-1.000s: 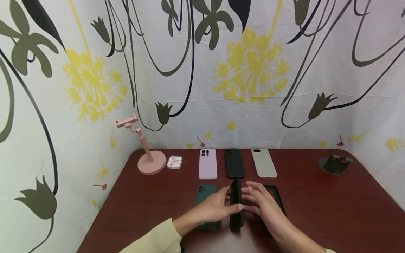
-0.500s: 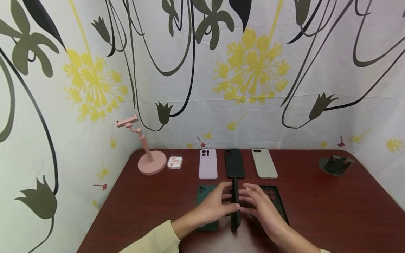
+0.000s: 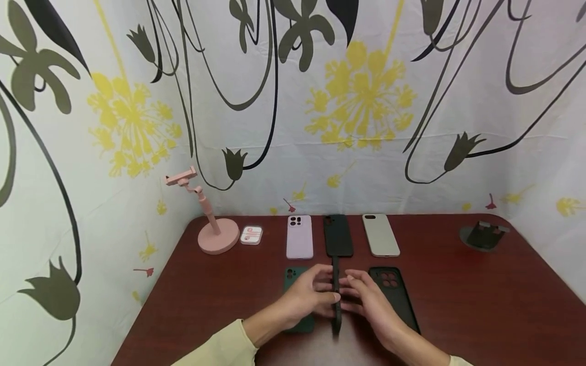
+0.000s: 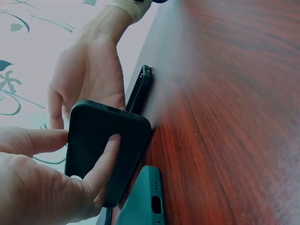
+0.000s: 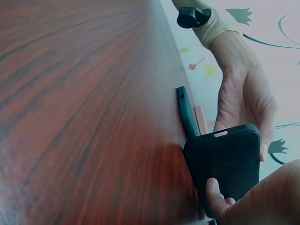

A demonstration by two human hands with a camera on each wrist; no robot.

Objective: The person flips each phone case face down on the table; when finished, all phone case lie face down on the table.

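In the head view a black phone case [image 3: 337, 315] stands upright on its edge between both hands. My left hand [image 3: 299, 300] grips it, with the thumb at its near edge; in the left wrist view a fingertip [image 4: 114, 139] presses its flat face. On the other side my right hand [image 3: 377, 307] has its extended fingers against the case, and a fingertip [image 5: 212, 183] shows on its face in the right wrist view. A green phone case [image 3: 305, 325] lies partly hidden under my left hand. Beside my right forearm is a dark phone case [image 3: 403, 302] with camera holes.
Behind the hands lie a lilac phone case [image 3: 299, 239], another black one [image 3: 338, 236] and a pale grey one [image 3: 381, 236]. A pink phone stand [image 3: 218, 236] and a small earphone box [image 3: 251, 235] are at left, a dark stand [image 3: 484, 236] at right, on the wooden table [image 3: 476, 300].
The held black case has turned from slightly angled to nearly edge-on and shifted a little left. Both hands moved left with it, uncovering more of the dark case at right.
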